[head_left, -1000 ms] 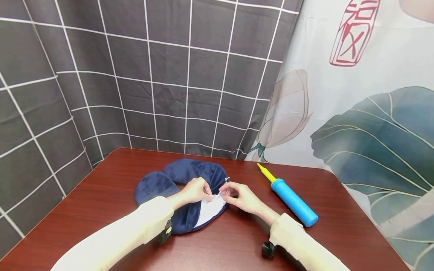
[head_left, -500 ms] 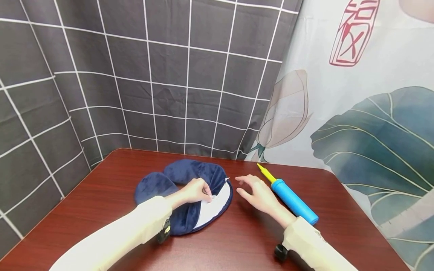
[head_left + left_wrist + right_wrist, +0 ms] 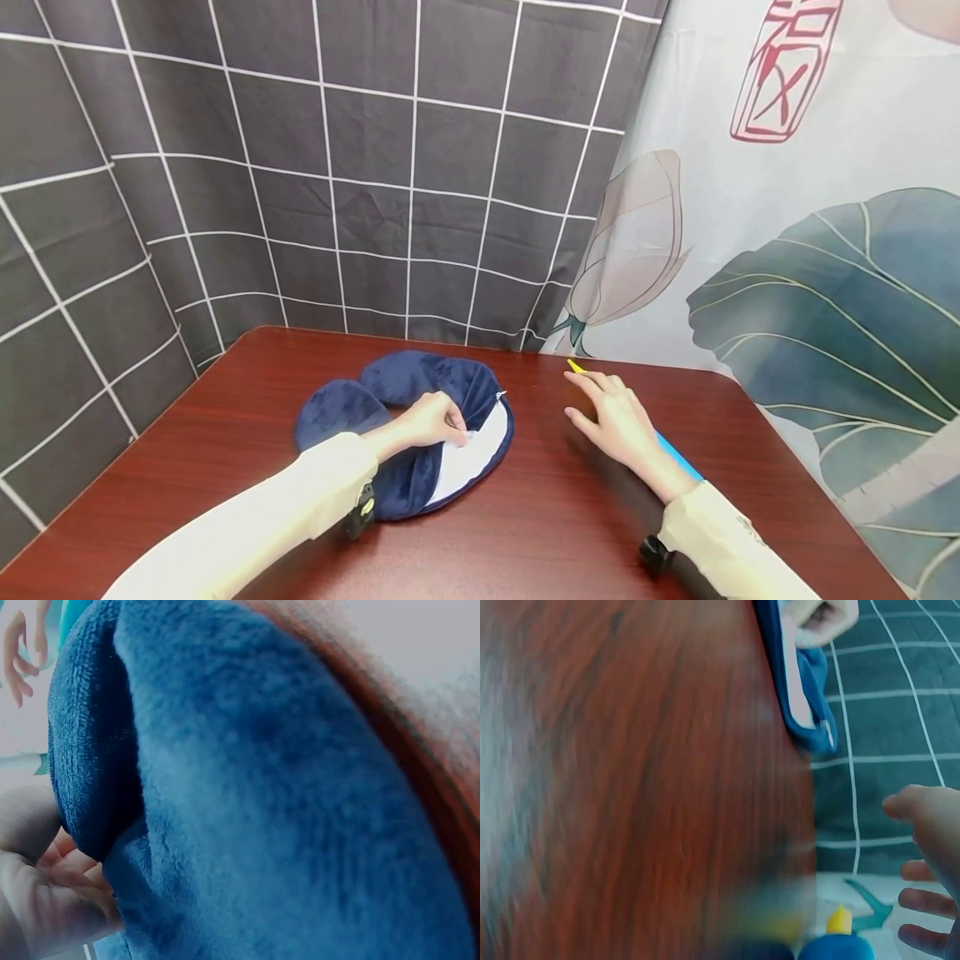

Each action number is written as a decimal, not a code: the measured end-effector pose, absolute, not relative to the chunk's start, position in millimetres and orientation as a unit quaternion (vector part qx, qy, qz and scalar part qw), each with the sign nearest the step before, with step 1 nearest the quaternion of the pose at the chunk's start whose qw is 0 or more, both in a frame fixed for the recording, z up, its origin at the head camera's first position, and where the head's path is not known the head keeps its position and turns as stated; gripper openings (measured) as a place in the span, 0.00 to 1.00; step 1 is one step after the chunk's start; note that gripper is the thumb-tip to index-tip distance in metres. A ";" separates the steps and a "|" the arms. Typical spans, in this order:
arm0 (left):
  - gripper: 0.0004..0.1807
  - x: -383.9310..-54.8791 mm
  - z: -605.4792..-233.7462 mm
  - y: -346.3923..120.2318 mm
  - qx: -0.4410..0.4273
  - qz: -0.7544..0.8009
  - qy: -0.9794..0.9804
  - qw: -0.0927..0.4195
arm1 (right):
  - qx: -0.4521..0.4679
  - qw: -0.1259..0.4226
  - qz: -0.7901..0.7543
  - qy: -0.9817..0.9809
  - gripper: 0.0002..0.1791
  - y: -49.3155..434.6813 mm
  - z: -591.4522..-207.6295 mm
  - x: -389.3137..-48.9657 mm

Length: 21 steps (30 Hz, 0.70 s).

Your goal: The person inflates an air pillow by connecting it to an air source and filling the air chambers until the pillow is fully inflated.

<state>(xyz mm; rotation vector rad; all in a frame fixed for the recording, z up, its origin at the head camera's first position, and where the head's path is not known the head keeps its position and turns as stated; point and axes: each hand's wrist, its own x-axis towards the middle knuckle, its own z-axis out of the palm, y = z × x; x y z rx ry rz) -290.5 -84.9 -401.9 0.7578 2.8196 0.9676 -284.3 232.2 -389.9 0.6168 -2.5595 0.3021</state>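
A navy plush U-shaped neck pillow point(image 3: 341, 412) lies on the table, its zipper open and white inner layer point(image 3: 480, 450) showing. In the head view my left hand point(image 3: 431, 421) pinches the white part at the opening, where a small clear valve-like piece shows at the fingertips. The plush cover point(image 3: 285, 795) fills most of the left wrist view. My right hand point(image 3: 618, 417) holds nothing, fingers spread, over a hand pump point(image 3: 678, 457) with a blue barrel and yellow nozzle point(image 3: 575, 367). The hand and forearm hide most of the pump.
The zipper pull point(image 3: 501, 395) sits at the opening's far end. The reddish-brown wooden table point(image 3: 495, 550) ends at a dark grid-patterned curtain point(image 3: 375, 208) behind and a pale lotus-print curtain point(image 3: 697, 250) at the right.
My right hand has let go of the pillow's opening and moved right, over the hand pump. The left hand has stayed in place, still pinching at the opening.
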 end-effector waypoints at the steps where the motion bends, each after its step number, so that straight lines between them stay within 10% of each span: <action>1: 0.04 -290.5 -402.0 -85.1 0.247 0.314 0.916 0.031 | 0.228 0.243 0.105 -0.937 0.31 236.3 -388.8 -285.2; 21: 0.05 -291.7 -404.6 -87.7 0.238 0.326 0.914 0.039 | 0.136 0.135 0.123 -0.974 0.35 280.9 -388.6 -291.7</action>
